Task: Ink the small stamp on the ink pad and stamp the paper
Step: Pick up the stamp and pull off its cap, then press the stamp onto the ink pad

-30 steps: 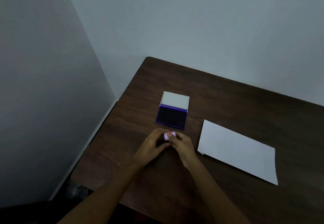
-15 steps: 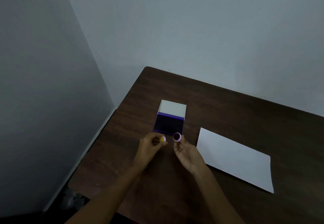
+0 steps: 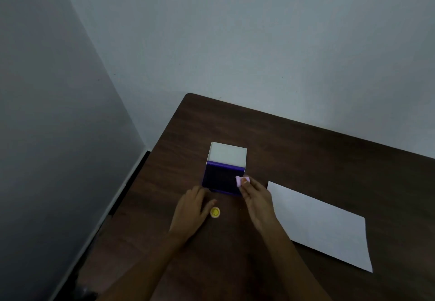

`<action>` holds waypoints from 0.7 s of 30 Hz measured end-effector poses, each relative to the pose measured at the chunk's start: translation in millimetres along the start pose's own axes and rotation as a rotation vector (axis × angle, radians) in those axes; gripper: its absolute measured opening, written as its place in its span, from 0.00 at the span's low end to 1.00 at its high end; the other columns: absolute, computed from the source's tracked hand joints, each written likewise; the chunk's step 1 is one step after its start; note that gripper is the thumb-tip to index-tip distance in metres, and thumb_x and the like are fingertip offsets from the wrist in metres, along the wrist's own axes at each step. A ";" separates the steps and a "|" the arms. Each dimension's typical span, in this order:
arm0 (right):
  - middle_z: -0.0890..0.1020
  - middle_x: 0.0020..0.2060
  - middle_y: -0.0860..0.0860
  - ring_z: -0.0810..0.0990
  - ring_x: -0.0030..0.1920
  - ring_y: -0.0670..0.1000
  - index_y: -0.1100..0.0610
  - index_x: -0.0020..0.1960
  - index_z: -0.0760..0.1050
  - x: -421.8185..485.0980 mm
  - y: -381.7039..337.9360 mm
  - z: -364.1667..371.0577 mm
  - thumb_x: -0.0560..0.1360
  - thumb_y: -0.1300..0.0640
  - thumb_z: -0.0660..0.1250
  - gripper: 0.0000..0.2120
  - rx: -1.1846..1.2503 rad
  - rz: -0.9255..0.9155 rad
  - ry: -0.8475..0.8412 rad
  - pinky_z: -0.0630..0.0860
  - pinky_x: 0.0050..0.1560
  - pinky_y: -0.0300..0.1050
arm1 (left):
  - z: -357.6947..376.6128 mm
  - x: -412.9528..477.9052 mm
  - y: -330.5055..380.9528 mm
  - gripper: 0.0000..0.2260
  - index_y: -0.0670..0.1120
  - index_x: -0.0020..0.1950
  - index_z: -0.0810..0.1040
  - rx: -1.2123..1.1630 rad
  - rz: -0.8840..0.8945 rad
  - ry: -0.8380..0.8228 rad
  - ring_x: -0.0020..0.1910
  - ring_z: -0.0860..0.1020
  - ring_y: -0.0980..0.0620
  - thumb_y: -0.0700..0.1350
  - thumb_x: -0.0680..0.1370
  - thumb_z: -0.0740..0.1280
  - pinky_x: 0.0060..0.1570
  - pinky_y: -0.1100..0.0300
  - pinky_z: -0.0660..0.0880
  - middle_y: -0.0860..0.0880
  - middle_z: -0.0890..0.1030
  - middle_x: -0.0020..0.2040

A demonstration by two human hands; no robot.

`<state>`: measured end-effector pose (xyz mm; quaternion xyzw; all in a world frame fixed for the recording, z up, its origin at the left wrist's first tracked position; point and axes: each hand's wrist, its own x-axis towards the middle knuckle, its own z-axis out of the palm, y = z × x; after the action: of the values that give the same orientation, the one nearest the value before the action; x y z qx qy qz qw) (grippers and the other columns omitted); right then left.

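The purple ink pad (image 3: 220,178) lies open on the brown table (image 3: 306,150), its white lid (image 3: 227,153) tipped back. My right hand (image 3: 255,197) pinches the small pink stamp (image 3: 241,180) over the pad's right edge. A yellow stamp cap (image 3: 215,212) with a smiley face lies on the table by the thumb of my left hand (image 3: 193,209), which rests flat with fingers apart and holds nothing. The white paper (image 3: 322,225) lies to the right of my right hand.
The table stands in a room corner, with grey walls to the left and behind. The table's left edge (image 3: 141,183) runs close to my left hand; dark floor shows beyond it.
My hands pulled the stamp and its yellow cap apart. The cap now lies on the table, let go by my left hand. My right hand carried the stamp forward to the ink pad.
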<state>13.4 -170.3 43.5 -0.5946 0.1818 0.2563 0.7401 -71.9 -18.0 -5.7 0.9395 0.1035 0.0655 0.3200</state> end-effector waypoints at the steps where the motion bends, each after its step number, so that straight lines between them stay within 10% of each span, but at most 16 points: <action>1: 0.80 0.48 0.49 0.77 0.52 0.48 0.50 0.48 0.77 3.4 -1.9 6.1 0.70 0.55 0.69 0.06 -0.168 -0.073 0.031 0.76 0.50 0.43 | -1.5 4.1 -5.2 0.14 0.49 0.59 0.71 -0.012 -0.024 0.033 0.52 0.71 0.56 0.52 0.76 0.64 0.52 0.63 0.67 0.47 0.75 0.57; 8: 0.80 0.49 0.53 0.74 0.43 0.40 0.58 0.50 0.76 39.0 6.0 51.0 0.73 0.58 0.66 0.07 -0.732 -0.425 0.038 0.69 0.40 0.27 | 3.7 34.6 -39.6 0.35 0.48 0.73 0.52 0.100 -0.008 -0.047 0.73 0.52 0.53 0.59 0.73 0.63 0.69 0.56 0.49 0.46 0.57 0.75; 21: 0.80 0.50 0.61 0.76 0.54 0.57 0.64 0.52 0.74 49.4 23.1 65.6 0.74 0.61 0.63 0.09 -0.995 -0.591 0.054 0.71 0.57 0.48 | 12.3 38.5 -49.3 0.33 0.50 0.72 0.44 0.266 0.084 -0.101 0.72 0.46 0.55 0.63 0.75 0.54 0.71 0.53 0.44 0.47 0.55 0.76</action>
<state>37.0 -94.7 11.8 -0.9028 -0.1154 0.0782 0.4068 -39.7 22.0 -43.5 0.9792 0.0555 0.0172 0.1945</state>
